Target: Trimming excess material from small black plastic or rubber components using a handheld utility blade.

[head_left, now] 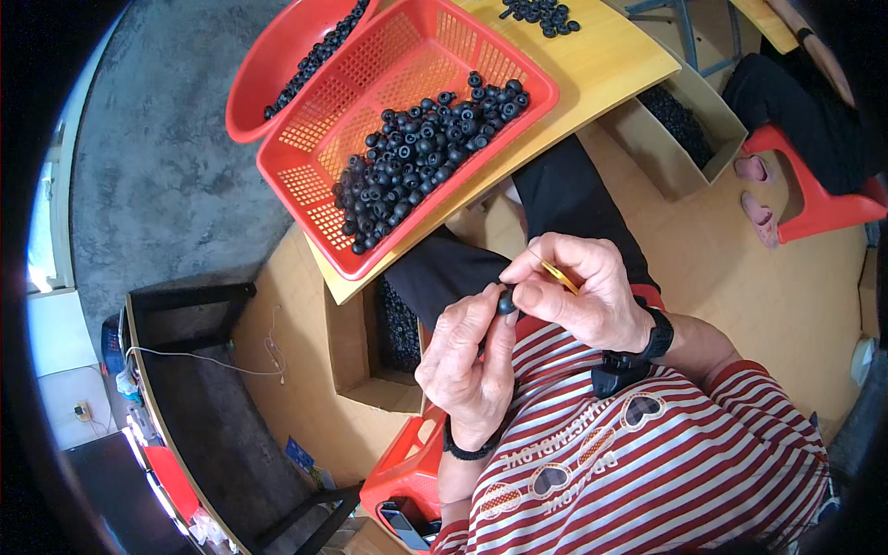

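Between the thumb and fingers of my left hand [469, 363] is a small round black part [505, 302], like the black ring-shaped pieces in the basket. My right hand [585, 291] is closed on a small yellow tool [560, 277], its fingertips close against the black part; the tool's working end is hidden by the fingers. Both hands are over my lap. Just beyond them, on the table's near edge, a red plastic basket [407, 60] holds a heap of black parts [421, 153].
Beside the basket is a red bowl [254, 79] with more parts; loose pieces [546, 16] lie on the yellow table [620, 51]. Cardboard boxes of black parts stand below at left [356, 356] and right [666, 166]. A person sits on a red stool [814, 199] at right.
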Motion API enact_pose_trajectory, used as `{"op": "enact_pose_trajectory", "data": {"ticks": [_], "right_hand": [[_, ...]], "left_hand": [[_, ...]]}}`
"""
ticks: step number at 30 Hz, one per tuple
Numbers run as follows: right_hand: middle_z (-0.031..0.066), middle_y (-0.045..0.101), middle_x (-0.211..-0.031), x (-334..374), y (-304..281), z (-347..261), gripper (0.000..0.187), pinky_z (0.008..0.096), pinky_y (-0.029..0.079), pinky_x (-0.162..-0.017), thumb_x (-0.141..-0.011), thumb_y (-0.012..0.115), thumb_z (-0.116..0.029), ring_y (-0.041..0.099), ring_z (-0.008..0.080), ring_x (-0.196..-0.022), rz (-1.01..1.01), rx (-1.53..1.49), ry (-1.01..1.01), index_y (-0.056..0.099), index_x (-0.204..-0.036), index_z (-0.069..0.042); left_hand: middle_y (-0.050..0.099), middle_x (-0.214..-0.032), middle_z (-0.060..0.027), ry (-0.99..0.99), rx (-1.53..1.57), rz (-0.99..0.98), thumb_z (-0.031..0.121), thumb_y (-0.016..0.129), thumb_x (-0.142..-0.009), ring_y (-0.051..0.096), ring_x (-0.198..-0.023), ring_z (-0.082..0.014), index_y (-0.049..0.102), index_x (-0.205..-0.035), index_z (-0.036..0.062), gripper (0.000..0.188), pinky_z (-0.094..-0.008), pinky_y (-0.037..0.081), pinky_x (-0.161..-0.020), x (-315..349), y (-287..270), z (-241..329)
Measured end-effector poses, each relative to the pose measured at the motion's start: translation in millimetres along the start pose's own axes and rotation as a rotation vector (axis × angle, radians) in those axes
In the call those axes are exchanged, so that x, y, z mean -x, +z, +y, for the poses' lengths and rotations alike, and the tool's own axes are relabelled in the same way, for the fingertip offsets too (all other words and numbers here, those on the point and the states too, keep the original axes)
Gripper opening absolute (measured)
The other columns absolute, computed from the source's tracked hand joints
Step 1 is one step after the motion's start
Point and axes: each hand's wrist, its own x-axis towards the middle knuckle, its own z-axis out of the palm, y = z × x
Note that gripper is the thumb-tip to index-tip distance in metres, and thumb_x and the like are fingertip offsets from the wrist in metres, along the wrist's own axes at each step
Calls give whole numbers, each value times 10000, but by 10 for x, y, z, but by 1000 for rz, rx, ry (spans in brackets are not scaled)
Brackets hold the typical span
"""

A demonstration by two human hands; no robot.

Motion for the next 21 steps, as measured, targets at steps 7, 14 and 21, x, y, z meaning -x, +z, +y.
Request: {"op": "enact_pose_trajectory", "data": {"ticks": [7, 14, 21], "right_hand": [[-2, 622, -705, -2, -35, 56, 103, 212, 379, -527, -833, 725, -90, 488, 24, -605, -75, 175, -104, 662, -827, -8], [14, 636, -704, 13, -1, 84, 136, 217, 414, -552, -867, 696, -124, 515, 30, -625, -71, 67, -32, 659, -801, -11], [-52, 531, -710, 28, -1, 43, 134, 192, 396, -579, -957, 571, -144, 432, 11, -620, -26, -203, 20, 581, -995, -15]], "left_hand": [[677, -888, -169, 66, -132, 30, -110, 713, -725, 672, -754, -255, 661, -1010, -34, 300, -305, 538, -685, 24, 46, 27], [678, -871, -162, 42, -76, 17, -89, 708, -746, 669, -756, -252, 651, -988, -46, 252, -302, 533, -695, 77, 27, -3], [688, -880, -139, -89, 160, 131, -64, 688, -793, 655, -776, -209, 643, -982, -38, 196, -277, 512, -717, 143, 12, -91]]}}
